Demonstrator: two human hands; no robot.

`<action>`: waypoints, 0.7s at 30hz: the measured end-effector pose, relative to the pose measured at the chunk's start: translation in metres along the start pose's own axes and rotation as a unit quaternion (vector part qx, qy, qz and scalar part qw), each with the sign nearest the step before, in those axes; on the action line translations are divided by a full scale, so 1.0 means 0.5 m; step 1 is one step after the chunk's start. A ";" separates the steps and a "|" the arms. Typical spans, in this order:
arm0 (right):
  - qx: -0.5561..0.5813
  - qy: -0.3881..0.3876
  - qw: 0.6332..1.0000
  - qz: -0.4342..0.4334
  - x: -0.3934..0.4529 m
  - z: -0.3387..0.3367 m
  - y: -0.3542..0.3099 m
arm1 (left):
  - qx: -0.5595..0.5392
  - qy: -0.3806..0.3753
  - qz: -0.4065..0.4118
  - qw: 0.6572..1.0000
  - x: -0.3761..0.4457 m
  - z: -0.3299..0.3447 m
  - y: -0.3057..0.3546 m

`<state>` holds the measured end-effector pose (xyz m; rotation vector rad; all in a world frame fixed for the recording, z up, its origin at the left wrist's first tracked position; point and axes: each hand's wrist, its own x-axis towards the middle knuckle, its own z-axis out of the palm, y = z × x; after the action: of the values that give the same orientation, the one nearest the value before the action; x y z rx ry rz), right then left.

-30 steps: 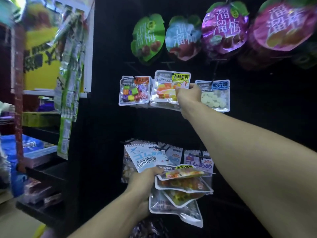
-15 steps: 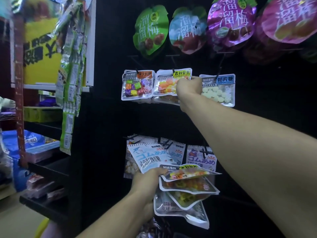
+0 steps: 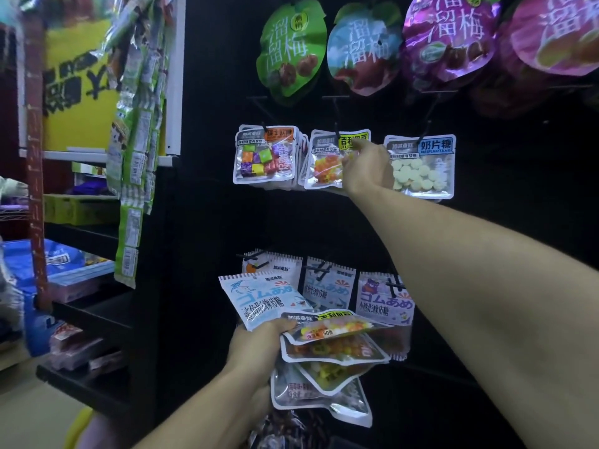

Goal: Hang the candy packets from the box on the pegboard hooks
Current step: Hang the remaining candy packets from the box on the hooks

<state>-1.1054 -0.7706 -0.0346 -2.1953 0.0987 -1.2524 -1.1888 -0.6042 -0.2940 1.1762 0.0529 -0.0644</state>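
On the black pegboard, a clear candy packet with a yellow label hangs from the middle hook. My right hand is at its right edge, thumb on the label and fingers curled over the front. Lower down, my left hand grips a fanned stack of similar clear packets together with a white and blue packet. A cube-candy packet hangs to the left of the middle hook. To its right hangs a white-tablet packet.
Large leaf-shaped bags hang on the top row. White gummy packets fill the bottom row of hooks. Strips of green sachets dangle at the left beside dark shelves holding boxes.
The yellow-label packet has settled flat on the middle hook. My right hand slid from its top corner down to its right edge. My left hand kept its stack steady.
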 end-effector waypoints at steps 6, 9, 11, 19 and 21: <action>-0.073 -0.036 0.997 -0.009 0.013 -0.012 0.006 | -0.050 0.022 0.026 0.998 -0.094 0.035 0.033; -0.066 -0.033 0.996 -0.047 -0.029 -0.042 0.018 | -0.063 0.037 0.011 0.997 -0.115 0.043 0.038; -0.039 -0.045 0.995 -0.076 -0.081 -0.074 0.027 | -0.076 0.040 0.019 0.996 -0.125 0.033 0.020; -0.085 -0.478 0.871 -0.072 -0.423 -0.168 0.147 | -0.063 0.097 0.051 0.992 -0.181 -0.010 -0.086; -0.078 -0.547 0.832 0.050 -0.482 -0.168 0.193 | -0.064 0.115 0.050 0.990 -0.191 -0.015 -0.109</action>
<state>-1.2845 -0.8049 -0.2380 -2.6652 -0.1528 0.2126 -1.2884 -0.6158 -0.3397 1.0517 0.1992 0.1625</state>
